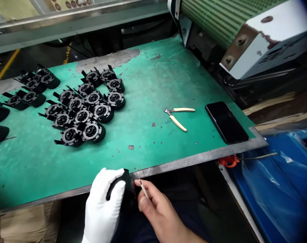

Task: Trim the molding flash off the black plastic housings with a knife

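My left hand (104, 204), in a white glove, is wrapped around a black round plastic part (126, 185) just below the near edge of the green table (148, 101). My bare right hand (159, 211) pinches a thin pale-handled tool (143, 189), whose tip touches the black part. Several matching black round parts (86, 104) lie clustered on the left half of the mat. More of them (33, 87) sit further left.
Small cutting pliers with cream handles (178, 116) and a black phone (226, 122) lie on the right of the mat. A green ribbed machine with a white housing (244, 30) stands at the back right. A blue bin lined with plastic (282, 189) sits low right.
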The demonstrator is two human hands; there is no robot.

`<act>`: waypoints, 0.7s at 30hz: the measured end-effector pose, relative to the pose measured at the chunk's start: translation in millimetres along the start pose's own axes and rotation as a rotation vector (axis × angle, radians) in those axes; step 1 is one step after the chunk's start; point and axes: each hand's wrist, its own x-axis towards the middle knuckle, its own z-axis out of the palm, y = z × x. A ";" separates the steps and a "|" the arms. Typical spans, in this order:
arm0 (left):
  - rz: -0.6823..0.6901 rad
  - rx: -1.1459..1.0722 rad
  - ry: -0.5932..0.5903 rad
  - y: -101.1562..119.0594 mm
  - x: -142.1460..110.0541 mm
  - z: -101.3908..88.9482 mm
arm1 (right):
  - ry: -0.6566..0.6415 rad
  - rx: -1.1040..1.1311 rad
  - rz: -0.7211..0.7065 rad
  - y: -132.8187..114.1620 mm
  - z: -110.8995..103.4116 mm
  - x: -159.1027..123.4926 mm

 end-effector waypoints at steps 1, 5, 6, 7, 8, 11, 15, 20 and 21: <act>0.045 0.057 -0.002 -1.6 3.0 2.4 | 0.022 -0.003 0.032 5.2 -4.8 -2.3; 0.143 0.135 0.029 -4.3 10.3 9.1 | 0.027 -0.018 0.155 18.0 -17.8 1.4; 0.152 0.137 0.039 -4.5 10.4 9.9 | -0.015 -0.027 0.148 19.2 -18.5 5.4; 0.158 0.137 0.044 -4.6 10.1 10.3 | -0.060 -0.036 0.128 19.9 -18.6 9.9; 0.158 0.135 0.041 -4.6 9.5 10.4 | -0.097 -0.045 0.101 20.3 -18.4 14.7; 0.136 0.120 0.014 -4.2 7.7 9.4 | -0.135 -0.093 0.028 20.8 -18.9 26.6; 0.107 0.101 0.008 -2.8 6.1 8.6 | -0.146 -0.109 -0.010 22.9 -22.1 32.2; 0.087 0.082 0.013 -0.3 6.0 8.7 | -0.160 -0.075 0.023 25.9 -21.4 35.4; 0.083 0.071 0.012 0.2 6.3 8.5 | -0.164 -0.068 0.031 25.8 -21.1 36.1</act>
